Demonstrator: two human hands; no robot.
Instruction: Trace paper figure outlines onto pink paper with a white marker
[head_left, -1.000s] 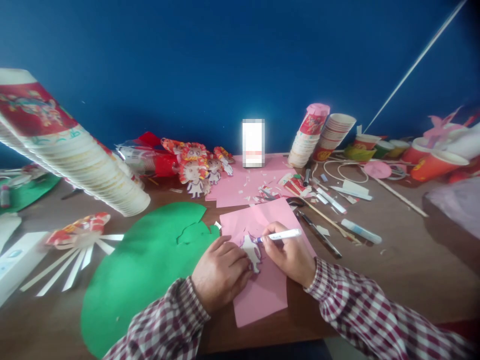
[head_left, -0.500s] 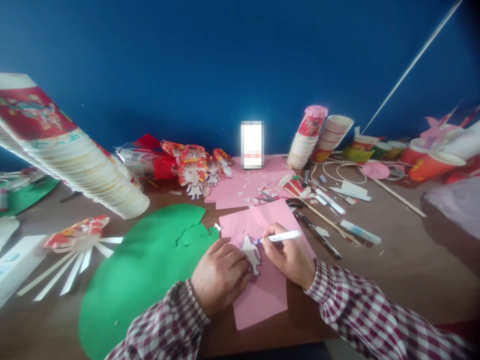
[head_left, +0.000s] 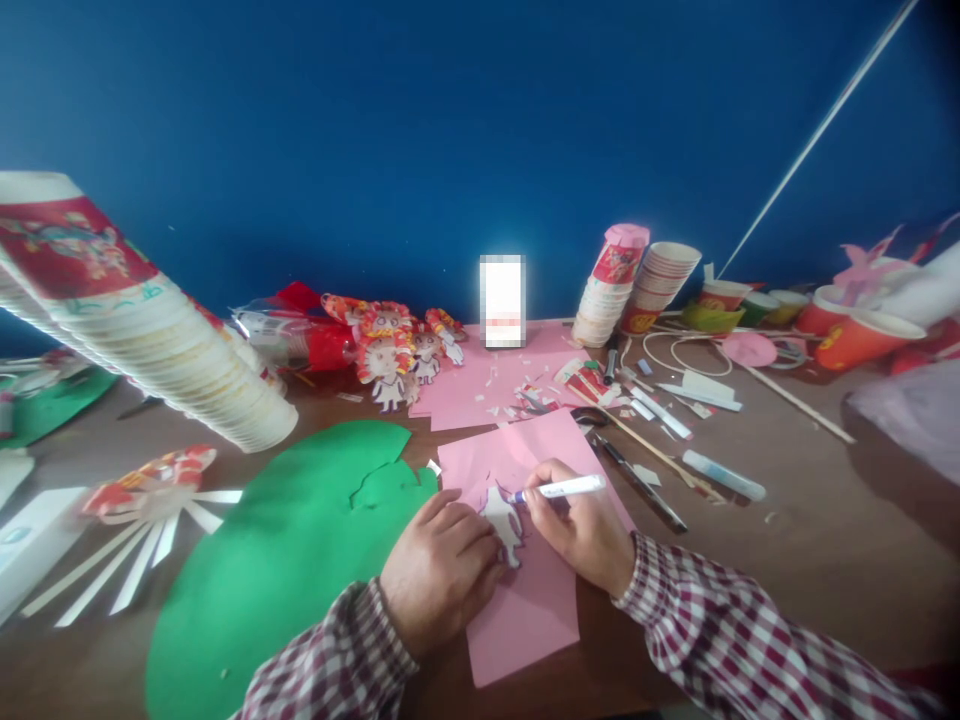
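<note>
A white paper cut-out [head_left: 503, 522] with a dark outline lies on a sheet of pink paper [head_left: 525, 630]. My left hand [head_left: 442, 565] rests palm down over the cut-out's left side, fingers flat and pressing it to the sheet. Pinched in my right hand [head_left: 574, 530] is a white marker [head_left: 566, 488], its tip at the upper right edge of the cut-out. Dark pen lines show on the pink paper near the cut-out's top. Left of my left hand lies a large green paper shape [head_left: 277, 560], partly under that forearm.
A tall leaning stack of paper cups [head_left: 172, 330] stands at left. Decorated paper figures [head_left: 386, 365] and a second pink sheet [head_left: 450, 395] with scraps lie behind. Right are a black pen [head_left: 645, 485], a glue tube [head_left: 724, 475], a stick [head_left: 799, 405] and more cups [head_left: 667, 280].
The head view has tilted up slightly, so everything sits a little lower. The hands, marker and cut-out keep nearly the same places on the pink sheet.
</note>
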